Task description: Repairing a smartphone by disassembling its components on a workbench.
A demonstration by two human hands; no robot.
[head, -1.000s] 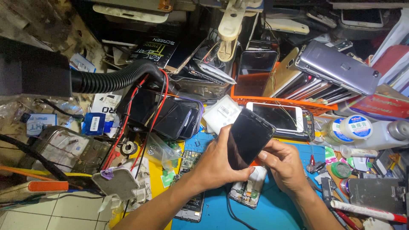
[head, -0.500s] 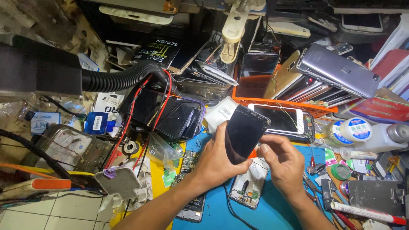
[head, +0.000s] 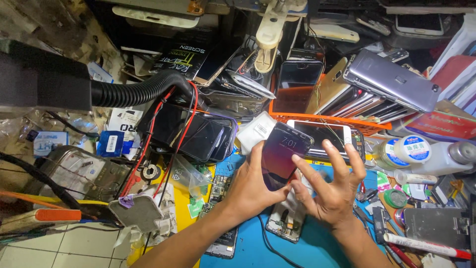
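Note:
My left hand (head: 250,186) grips a dark smartphone (head: 283,154) by its left edge and holds it tilted above the blue mat (head: 317,248). The phone's screen is lit with a purplish glow. My right hand (head: 331,187) is beside the phone with fingers spread wide, its index finger reaching toward the screen's lower right. Under the hands lies an opened phone body (head: 285,222) with its insides showing.
A black corrugated hose (head: 136,92) and red wires (head: 148,144) cross the left side. An orange tray (head: 322,121) of stacked phones stands behind. White bottles (head: 426,154), tools and a marker (head: 426,245) crowd the right. A circuit board (head: 218,186) lies left of the hands.
The phone's screen has lit up where it was dark before. My right hand has let go of the phone's lower edge and spread its fingers open beside it.

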